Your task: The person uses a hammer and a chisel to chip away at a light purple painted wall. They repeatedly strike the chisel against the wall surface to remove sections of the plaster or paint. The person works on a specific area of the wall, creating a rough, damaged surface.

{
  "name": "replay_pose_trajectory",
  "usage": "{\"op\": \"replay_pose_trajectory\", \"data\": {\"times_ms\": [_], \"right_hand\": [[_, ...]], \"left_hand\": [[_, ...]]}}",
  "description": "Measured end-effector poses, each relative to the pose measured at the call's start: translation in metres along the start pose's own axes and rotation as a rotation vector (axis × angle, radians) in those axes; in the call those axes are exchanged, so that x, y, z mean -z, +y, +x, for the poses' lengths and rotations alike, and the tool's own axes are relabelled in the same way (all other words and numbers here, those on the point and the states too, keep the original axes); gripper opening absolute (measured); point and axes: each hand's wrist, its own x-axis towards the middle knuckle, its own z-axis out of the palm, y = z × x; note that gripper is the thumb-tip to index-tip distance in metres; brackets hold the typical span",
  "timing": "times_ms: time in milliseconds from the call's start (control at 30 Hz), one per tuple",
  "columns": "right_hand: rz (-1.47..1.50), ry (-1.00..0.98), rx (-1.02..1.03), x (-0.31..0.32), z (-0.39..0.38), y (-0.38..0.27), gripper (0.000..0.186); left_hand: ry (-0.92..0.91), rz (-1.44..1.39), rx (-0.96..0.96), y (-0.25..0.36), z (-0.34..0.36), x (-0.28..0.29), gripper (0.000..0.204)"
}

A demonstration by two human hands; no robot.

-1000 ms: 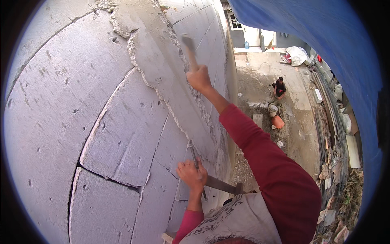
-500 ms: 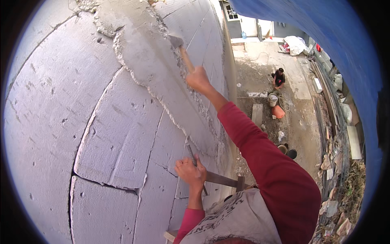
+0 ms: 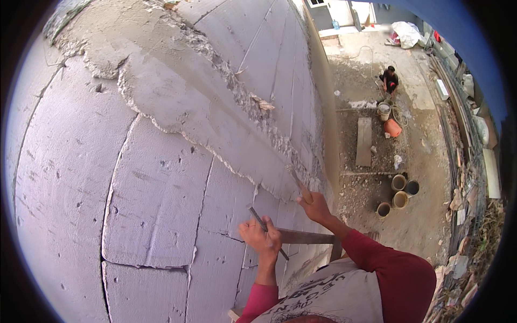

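Observation:
My left hand (image 3: 260, 237) is wrapped round a thin dark metal chisel (image 3: 256, 215), a rod sticking out at both ends of the fist, close to the pale block wall (image 3: 145, 204). To its right my right hand (image 3: 316, 209) grips the wooden handle of a hammer (image 3: 305, 191). The hammer's grey head lies over the lower end of a rough mortar band (image 3: 204, 118), which runs diagonally down the wall with a ragged edge. Hammer and chisel are apart. Whether the chisel touches the wall, I cannot tell.
A wooden beam frame (image 3: 307, 237) stands beside my hands. Far below on the ground, a person (image 3: 389, 81) crouches near a bucket (image 3: 384, 110) and an orange container (image 3: 392, 128). Several buckets (image 3: 399, 200), a plank (image 3: 364, 142) and rubble along the right side lie there too.
My right hand has come down the wall with the hammer, from high on the mortar band to near my left hand. The left hand still holds the chisel. The view has shifted.

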Motion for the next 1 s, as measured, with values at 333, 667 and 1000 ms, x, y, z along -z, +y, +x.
{"op": "replay_pose_trajectory", "data": {"times_ms": [333, 667, 1000], "right_hand": [[0.357, -0.402, 0.018, -0.046, -0.047, 0.013, 0.031], [0.362, -0.360, -0.115, -0.042, -0.054, 0.017, 0.023], [0.505, -0.300, -0.034, -0.042, -0.084, 0.030, 0.026]], "left_hand": [[0.001, -0.036, 0.057, 0.003, -0.002, -0.007, 0.035], [-0.035, -0.018, 0.011, 0.010, 0.007, -0.007, 0.035], [0.007, -0.100, 0.015, 0.007, 0.000, -0.009, 0.038]]}}
